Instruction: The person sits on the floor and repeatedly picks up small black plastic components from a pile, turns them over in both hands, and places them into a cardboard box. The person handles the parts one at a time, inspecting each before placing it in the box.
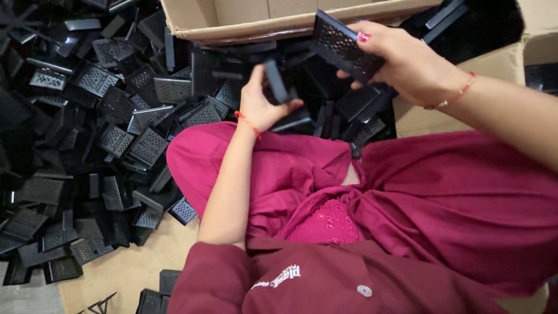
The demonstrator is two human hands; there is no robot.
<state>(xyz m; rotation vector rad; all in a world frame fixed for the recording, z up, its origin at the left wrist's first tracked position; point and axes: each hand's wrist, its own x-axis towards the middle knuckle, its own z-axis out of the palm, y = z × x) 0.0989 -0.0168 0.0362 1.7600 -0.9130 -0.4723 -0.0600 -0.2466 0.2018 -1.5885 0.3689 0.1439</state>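
Your left hand (261, 102) is raised above your lap, its fingers (256, 75) curled around a small black plastic piece (276, 81). The piece stands nearly upright, with the thumb pressing it from the right and the other fingers behind it on the left, so the grip is closed on it. A red thread bracelet (248, 122) sits at that wrist.

Your right hand (401, 61) is higher and to the right, well apart from the left. It holds a perforated black panel (343, 46), tilted, with its patterned face turned toward the camera. The thumb lies across the panel's upper right edge; the other fingers wrap underneath and are mostly hidden. That grip is closed too. The panel's free corner points up toward the cardboard box (232, 20) at the top of the view, and its lower end is near the piece in your left hand without touching it.

Below and between both hands lies a dark heap of similar parts (325, 110), against your knees. A much larger pile of perforated panels (87, 134) spreads over the floor on your left, on a cardboard sheet (133, 267). Your lap is covered in magenta cloth (442, 197).
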